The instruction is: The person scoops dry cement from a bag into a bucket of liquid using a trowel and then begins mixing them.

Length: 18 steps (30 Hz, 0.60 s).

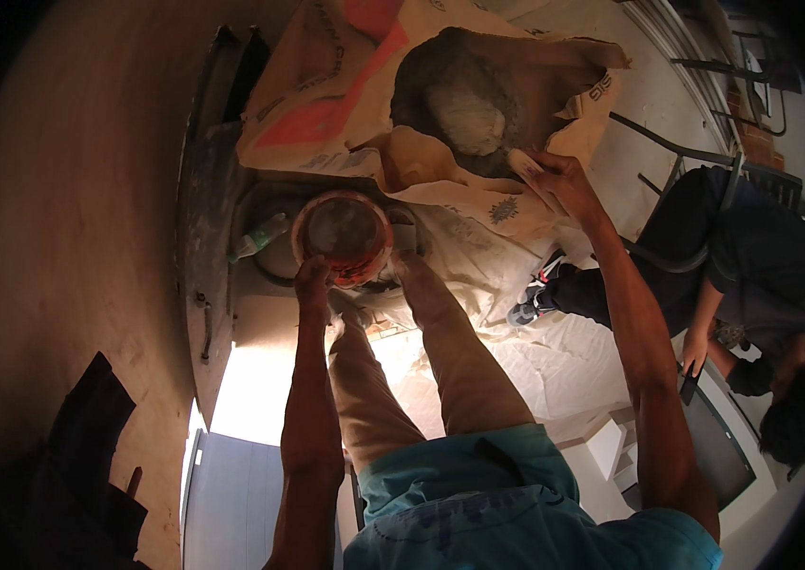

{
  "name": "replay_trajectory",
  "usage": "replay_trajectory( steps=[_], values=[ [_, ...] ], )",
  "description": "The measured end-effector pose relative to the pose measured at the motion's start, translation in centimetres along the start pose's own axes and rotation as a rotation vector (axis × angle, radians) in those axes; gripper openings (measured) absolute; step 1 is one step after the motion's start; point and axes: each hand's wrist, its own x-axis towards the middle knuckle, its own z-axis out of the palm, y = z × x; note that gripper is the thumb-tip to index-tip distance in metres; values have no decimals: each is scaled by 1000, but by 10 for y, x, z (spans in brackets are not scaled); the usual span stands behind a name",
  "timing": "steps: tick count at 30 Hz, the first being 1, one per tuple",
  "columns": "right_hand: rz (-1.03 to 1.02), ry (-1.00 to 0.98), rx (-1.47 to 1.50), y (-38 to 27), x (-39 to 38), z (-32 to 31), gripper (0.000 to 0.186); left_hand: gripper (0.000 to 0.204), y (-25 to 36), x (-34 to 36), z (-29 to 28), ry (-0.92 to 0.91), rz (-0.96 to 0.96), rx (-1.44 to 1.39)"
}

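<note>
My left hand [311, 275] is closed on the near-left rim of a round reddish-brown bucket [361, 276]. Grey material shows inside it. Beyond the bucket stands a big tan paper sack [326, 142] with a red stripe, its top torn wide. Grey powder [467, 116] with a paler heap lies in the sack. At the right side of the opening, my right hand [562, 182] has its fingers closed on what looks like the torn paper edge. A pale piece sticks out at its fingertips, too small to make out.
A green-labelled plastic bottle [260, 237] lies left of the bucket. My legs and a pale sheet [479, 275] are below. At the right, another person [754, 247] sits by a black metal chair [707, 256], holding a dark object. A dark wooden door [208, 218] stands at the left.
</note>
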Motion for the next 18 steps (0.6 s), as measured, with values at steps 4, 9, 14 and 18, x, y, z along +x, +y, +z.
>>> replay_trajectory(
  steps=[4,9,14,18],
  values=[
    [70,-26,57,3,-9,-8,44,17,-4,-2,1,-5,81,74],
    [46,9,128,0,-21,-8,47,18,-13,2,-6,-17,97,-1],
    [100,-1,118,-13,-36,-10,48,19,-10,-2,-7,-32,78,-3],
    [94,-5,136,-26,-58,-8,47,23,-11,1,-10,-72,25,24]
  ],
)
